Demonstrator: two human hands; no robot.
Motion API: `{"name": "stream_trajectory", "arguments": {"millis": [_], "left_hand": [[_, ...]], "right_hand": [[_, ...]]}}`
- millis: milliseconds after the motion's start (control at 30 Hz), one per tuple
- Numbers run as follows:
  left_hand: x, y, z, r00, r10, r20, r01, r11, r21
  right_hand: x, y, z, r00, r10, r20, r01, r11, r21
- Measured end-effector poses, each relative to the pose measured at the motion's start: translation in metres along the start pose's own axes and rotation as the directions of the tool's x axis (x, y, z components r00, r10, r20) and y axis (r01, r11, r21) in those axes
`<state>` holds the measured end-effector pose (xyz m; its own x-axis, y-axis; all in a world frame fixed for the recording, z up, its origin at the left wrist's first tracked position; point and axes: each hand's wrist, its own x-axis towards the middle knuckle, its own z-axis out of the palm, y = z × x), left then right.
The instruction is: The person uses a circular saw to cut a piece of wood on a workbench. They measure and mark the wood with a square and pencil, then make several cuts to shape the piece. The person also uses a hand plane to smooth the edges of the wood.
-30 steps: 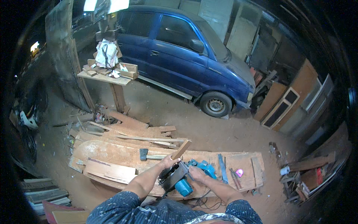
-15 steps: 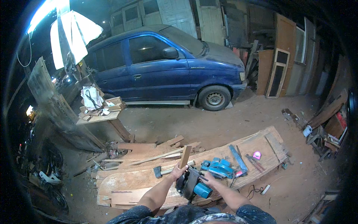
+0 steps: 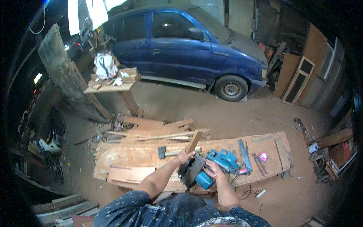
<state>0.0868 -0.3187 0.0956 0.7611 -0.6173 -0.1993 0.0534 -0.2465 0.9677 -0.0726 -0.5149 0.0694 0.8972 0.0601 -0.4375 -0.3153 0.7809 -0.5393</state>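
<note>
A circular saw (image 3: 204,180) with a blue motor housing is held tilted above the near side of the workbench (image 3: 130,149), its flat dark base plate facing up. My left hand (image 3: 183,156) is closed around a short wooden strip (image 3: 194,141), which points up and away beside the saw's far edge. My right hand (image 3: 214,170) grips the saw from its right side, fingers over the plate's edge. Just beyond that hand lies a blue power planer (image 3: 224,160). Left of the strip, a hatchet-like tool (image 3: 162,152) rests on the bench, part of its wooden handle behind my left hand.
On the bench's right lie a blue straight tool (image 3: 244,153), a pink tape measure (image 3: 263,157) and pincers (image 3: 260,165). Scrap boards (image 3: 151,130) pile behind. A small table (image 3: 109,88) stands far left, and a blue car (image 3: 181,56) is parked beyond. A cord (image 3: 247,192) trails on the ground.
The view has tilted down and shifted. My right hand has changed its hold on the saw, its fingers now spread over the plate's edge. My left hand still holds the wooden strip.
</note>
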Motion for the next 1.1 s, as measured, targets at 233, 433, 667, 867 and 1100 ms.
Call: {"name": "stream_trajectory", "arguments": {"millis": [233, 433, 667, 867, 1100], "left_hand": [[0.006, 0.013, 0.01, 1.0, 0.001, 0.005, -0.001, 1.0, 0.009], [0.001, 0.019, 0.013, 1.0, -0.01, 0.021, 0.01, 1.0, -0.029], [0.002, 0.014, 0.008, 0.991, -0.11, -0.071, 0.113, 0.993, 0.03], [-0.003, 0.038, 0.001, 0.952, -0.292, 0.092, 0.3, 0.95, -0.084], [-0.018, 0.016, -0.026, 0.95, -0.311, 0.028, 0.312, 0.942, -0.12]], "right_hand": [[-0.002, -0.022, -0.011, 0.993, 0.084, 0.084, -0.075, 0.992, -0.102], [-0.016, -0.003, -0.005, 0.994, -0.081, 0.073, 0.079, 0.996, 0.03], [0.003, 0.008, -0.009, 0.941, -0.338, 0.03, 0.289, 0.752, -0.592], [-0.021, 0.0, -0.013, 0.974, -0.181, -0.136, 0.173, 0.983, -0.069], [-0.02, -0.034, 0.078, 0.909, 0.098, -0.406, -0.227, 0.932, -0.284]]}}
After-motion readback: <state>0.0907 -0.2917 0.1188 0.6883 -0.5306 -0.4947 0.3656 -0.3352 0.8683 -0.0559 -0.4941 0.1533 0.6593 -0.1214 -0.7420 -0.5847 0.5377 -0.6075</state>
